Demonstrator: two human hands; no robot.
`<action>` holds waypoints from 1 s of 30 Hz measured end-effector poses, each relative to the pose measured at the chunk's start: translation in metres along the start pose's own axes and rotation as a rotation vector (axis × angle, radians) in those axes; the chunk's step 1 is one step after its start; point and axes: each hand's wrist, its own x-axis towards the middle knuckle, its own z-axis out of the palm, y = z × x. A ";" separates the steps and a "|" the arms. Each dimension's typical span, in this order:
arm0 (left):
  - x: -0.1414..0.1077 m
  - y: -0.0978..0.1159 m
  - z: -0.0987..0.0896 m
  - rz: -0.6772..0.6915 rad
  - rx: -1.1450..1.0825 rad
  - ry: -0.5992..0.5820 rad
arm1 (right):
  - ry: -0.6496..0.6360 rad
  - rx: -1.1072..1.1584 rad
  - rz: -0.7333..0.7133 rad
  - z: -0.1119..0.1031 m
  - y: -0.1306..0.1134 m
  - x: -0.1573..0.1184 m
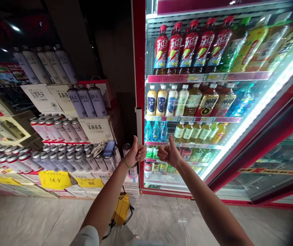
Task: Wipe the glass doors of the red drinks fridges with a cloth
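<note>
My left hand (pixel 136 151) is held out in mid-air, its fingers curled into a fist and its thumb pointing up. Opposite it, my right hand (pixel 170 152) makes the same fist with a raised thumb. The knuckles face each other with a gap between, and neither hand holds anything. A thin band (pixel 126 163) circles my left wrist. Behind my right hand stands a lit drinks fridge (pixel 138 85) with shelves of bottles. Red-capped bottles (pixel 189 48) fill its top shelf, and white-capped bottles (pixel 177 100) stand below. Left of my left hand are rows of cans (pixel 69 159).
Stacked cartons (pixel 96 130) carry more cans on the left, with a yellow price sign (pixel 54 180) in front. A phone-like object (pixel 109 148), partly blurred, lies on the cans. On the tiled floor (pixel 156 215) sits a yellow bag (pixel 121 210) with black straps, near my left forearm.
</note>
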 end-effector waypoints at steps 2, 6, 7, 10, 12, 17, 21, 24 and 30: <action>0.000 0.003 -0.003 -0.006 0.009 0.003 | 0.004 -0.007 -0.003 0.000 0.002 0.004; 0.000 0.007 -0.010 -0.018 0.028 0.020 | 0.014 -0.014 -0.013 -0.002 0.005 0.013; 0.001 0.008 -0.013 -0.020 0.033 0.028 | 0.015 -0.014 -0.013 -0.002 0.006 0.015; 0.001 0.008 -0.020 -0.021 0.054 0.079 | 0.043 -0.033 -0.023 0.004 0.005 0.022; -0.002 0.005 -0.029 -0.007 0.074 0.157 | 0.066 -0.086 -0.020 0.014 0.004 0.026; -0.033 -0.013 -0.100 0.062 0.206 0.550 | 0.168 -0.332 0.041 0.038 0.021 0.037; -0.082 -0.014 -0.207 0.028 0.442 0.946 | 0.172 -0.328 0.117 0.046 0.052 0.050; -0.114 -0.005 -0.282 -0.036 0.623 1.118 | 0.199 -0.272 0.155 0.051 0.072 0.063; -0.119 -0.004 -0.353 -0.152 0.819 1.160 | 0.269 -0.202 0.148 0.060 0.100 0.089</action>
